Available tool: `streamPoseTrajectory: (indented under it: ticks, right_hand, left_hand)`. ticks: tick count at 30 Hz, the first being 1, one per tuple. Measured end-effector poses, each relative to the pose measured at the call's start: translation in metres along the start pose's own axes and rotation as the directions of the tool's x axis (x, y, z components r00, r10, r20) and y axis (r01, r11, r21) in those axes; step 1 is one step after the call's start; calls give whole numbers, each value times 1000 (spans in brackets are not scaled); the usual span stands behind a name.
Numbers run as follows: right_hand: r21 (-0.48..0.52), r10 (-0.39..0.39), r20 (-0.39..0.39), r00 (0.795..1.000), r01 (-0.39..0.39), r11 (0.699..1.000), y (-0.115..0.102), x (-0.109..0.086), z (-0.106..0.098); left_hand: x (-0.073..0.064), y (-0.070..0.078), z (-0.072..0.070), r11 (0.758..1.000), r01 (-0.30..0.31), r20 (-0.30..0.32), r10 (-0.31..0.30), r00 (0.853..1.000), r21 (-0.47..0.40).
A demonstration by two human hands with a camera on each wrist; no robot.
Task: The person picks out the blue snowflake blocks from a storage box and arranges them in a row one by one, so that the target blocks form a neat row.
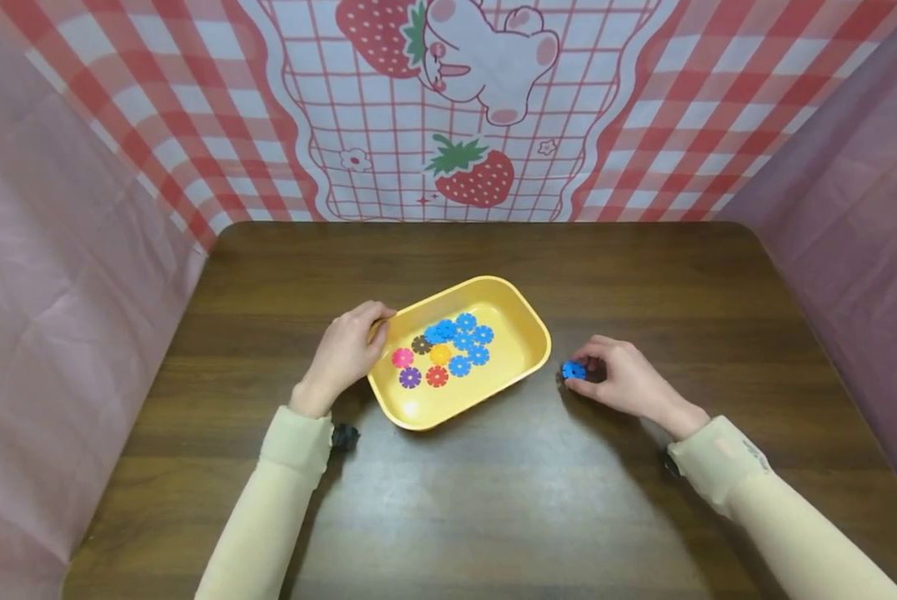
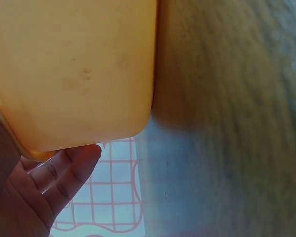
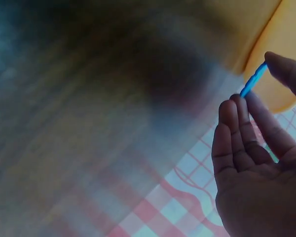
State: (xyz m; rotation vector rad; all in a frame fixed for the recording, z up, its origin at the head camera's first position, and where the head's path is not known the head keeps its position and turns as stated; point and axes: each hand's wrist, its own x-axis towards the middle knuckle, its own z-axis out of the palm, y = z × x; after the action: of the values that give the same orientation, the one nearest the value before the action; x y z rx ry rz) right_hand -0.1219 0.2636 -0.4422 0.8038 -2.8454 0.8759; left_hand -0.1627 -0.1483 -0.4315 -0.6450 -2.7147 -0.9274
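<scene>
A yellow plastic tray (image 1: 514,343) stands slantwise on the table, with several flat notched plastic discs inside. Most are blue discs (image 1: 459,365); among them lie a pink disc (image 1: 403,357), a purple disc (image 1: 410,377), a red disc (image 1: 437,377), a yellow disc (image 1: 440,354) and a dark brown disc (image 1: 421,345). My left hand (image 1: 349,350) grips the tray's left end at the rim; the left wrist view shows the tray's outer wall (image 2: 79,74). Right of the tray, my right hand (image 1: 623,377) pinches a blue notched disc (image 3: 254,79) between thumb and fingers, close above the tabletop.
The brown wooden table (image 1: 448,508) runs under both forearms. A red-and-white checked cloth (image 1: 223,125) with strawberries hangs behind its far edge. Pink curtains (image 1: 58,275) hang at both sides.
</scene>
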Motion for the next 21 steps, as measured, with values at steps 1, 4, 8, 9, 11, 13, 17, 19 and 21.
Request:
streamPoseTrajectory:
  ticks: [1,4,8,9,11,13,17,19,21]
  right_hand:
    - [10,-10,12,1000,10,1000,1,-1,1]
    - [33,-34,53,998,32,999,2,-4,5]
    - [32,-59,86,995,57,998,1,-6,6]
    - [26,-63,89,994,61,998,1,-6,6]
    - [15,-63,94,994,62,998,2,-5,6]
    - [9,-56,100,993,56,998,1,-5,6]
    - [4,-52,106,993,52,999,1,-5,6]
    - [6,-54,103,993,53,999,1,-6,6]
    - [7,-57,98,994,57,998,1,-6,6]
  left_hand:
    - [0,0,0,1000,1,1,-1,1000,0]
    - [0,0,0,1000,0,1,0,1000,1]
    - [0,0,0,1000,-3,4,3,1000,-3]
    - [1,0,0,1000,-3,5,3,1000,-4]
    - [1,0,1,1000,0,6,0,1000,-9]
    - [1,0,1,1000,5,7,-5,1000,-14]
    - [1,-1,1,1000,15,12,-15,1000,-18]
    - [1,-1,0,1000,19,14,-19,1000,-17]
    - [1,-1,0,1000,20,15,-20,1000,-15]
